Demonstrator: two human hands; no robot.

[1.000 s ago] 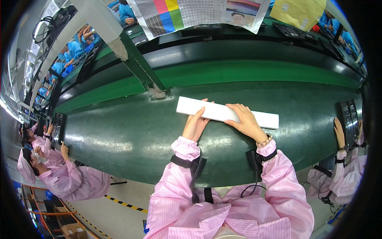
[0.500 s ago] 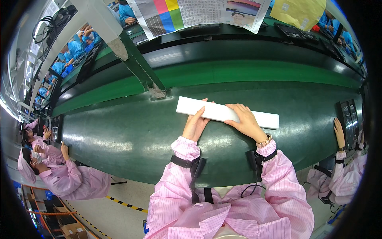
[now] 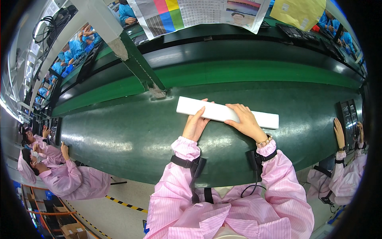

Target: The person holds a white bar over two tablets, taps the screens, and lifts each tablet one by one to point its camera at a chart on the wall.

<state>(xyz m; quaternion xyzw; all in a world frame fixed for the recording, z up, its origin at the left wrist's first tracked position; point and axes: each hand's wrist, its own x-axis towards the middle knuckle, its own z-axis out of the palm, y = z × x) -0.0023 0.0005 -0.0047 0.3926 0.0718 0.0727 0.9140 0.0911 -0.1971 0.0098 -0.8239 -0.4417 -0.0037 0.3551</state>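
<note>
A long white rectangular box [image 3: 266, 120] is held across the middle of the green work table [image 3: 119, 131], its right end slightly nearer to me. My left hand [image 3: 196, 122] grips it left of its middle, thumb along the near face and fingers reaching underneath to the far side. Over the right half lies my right hand [image 3: 243, 121], fingers on the top and thumb against the near edge. Both hands are closed on the same box. Whether its underside touches the table cannot be made out.
A metal post [image 3: 137, 63] meets the table at the back left. Beyond runs a green belt [image 3: 246, 69]. Printed sheets [image 3: 203, 14] and a yellow sheet [image 3: 298, 12] hang at the far side. Co-workers in pink sit left [image 3: 67, 179] and right [image 3: 350, 175], near dark trays [image 3: 349, 121].
My hands and the white box have not moved. Only co-workers at the sides and back have shifted slightly; another hand appears by the dark tray at the right.
</note>
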